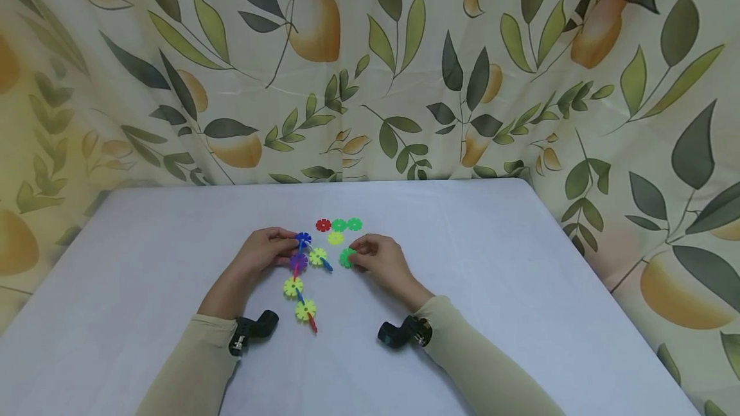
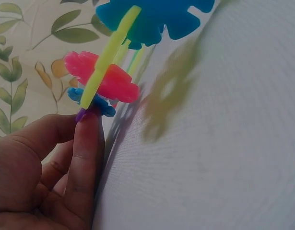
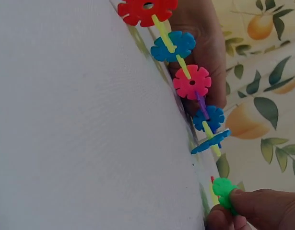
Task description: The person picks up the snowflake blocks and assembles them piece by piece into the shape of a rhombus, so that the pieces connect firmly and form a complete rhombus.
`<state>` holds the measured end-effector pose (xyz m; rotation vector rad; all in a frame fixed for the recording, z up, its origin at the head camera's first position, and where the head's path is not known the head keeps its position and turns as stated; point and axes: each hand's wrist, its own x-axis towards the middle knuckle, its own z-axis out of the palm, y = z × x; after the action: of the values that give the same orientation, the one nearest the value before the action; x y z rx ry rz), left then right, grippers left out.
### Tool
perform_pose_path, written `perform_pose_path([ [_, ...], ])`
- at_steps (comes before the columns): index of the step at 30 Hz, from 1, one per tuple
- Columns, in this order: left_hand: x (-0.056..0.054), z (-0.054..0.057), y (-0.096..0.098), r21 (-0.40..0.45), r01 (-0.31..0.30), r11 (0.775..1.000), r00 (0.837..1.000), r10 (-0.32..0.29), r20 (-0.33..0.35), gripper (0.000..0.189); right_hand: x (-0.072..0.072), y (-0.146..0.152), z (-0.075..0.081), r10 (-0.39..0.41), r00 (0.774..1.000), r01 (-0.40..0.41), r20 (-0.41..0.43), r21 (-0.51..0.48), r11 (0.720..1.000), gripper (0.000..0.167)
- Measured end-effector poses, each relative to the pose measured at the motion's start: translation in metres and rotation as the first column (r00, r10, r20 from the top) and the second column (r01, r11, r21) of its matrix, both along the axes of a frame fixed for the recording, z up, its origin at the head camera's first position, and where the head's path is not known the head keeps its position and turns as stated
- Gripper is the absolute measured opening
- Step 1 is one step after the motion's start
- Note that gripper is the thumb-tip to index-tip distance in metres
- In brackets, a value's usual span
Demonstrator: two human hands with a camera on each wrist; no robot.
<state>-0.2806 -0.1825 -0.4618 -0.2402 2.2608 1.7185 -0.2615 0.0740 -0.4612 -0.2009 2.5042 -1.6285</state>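
Note:
A chain of notched plastic flower discs, slotted edge to edge, hangs or lies left of centre; a yellow disc (image 1: 293,286) and a purple disc (image 1: 298,262) belong to it. At its far end my left hand (image 1: 263,252) pinches the chain near a blue disc (image 1: 303,239) between thumb and fingertips. In the left wrist view the left hand (image 2: 56,163) has its fingertips on a small purple edge. To the right, my right hand (image 1: 384,263) pinches a loose green disc (image 1: 346,258). That green disc (image 3: 223,189) stands apart from the chain in the right wrist view.
Beyond the hands lie a red disc (image 1: 323,225), green discs (image 1: 354,224) and a yellow disc (image 1: 335,238) on the white-covered table (image 1: 474,236). A fruit-patterned curtain (image 1: 405,69) hangs behind the far edge. Each sleeve carries a black wrist camera (image 1: 399,334).

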Motion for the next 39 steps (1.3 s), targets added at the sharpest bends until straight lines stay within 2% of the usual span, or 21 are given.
perform_pose_path([
  [5,0.0,-0.001,0.0,0.009,0.0,1.0,1.0,0.0,0.004,0.031,0.006,0.006,0.0,0.007,0.997,-0.001,0.083,-0.074,0.997,0.015],
  [18,-0.002,-0.002,0.0,-0.011,-0.001,1.0,1.0,0.001,0.003,0.03,0.023,0.012,0.003,0.132,0.967,-0.091,0.216,-0.193,0.977,0.021],
  [25,0.0,-0.002,0.002,-0.012,0.004,1.0,1.0,-0.004,-0.006,0.029,0.026,0.006,0.006,0.105,0.958,-0.057,0.265,-0.182,0.982,0.023],
  [39,0.0,0.0,0.002,-0.022,-0.013,1.0,1.0,0.013,0.002,0.028,0.024,-0.003,0.008,0.122,0.957,-0.083,0.264,-0.151,0.985,0.024],
])
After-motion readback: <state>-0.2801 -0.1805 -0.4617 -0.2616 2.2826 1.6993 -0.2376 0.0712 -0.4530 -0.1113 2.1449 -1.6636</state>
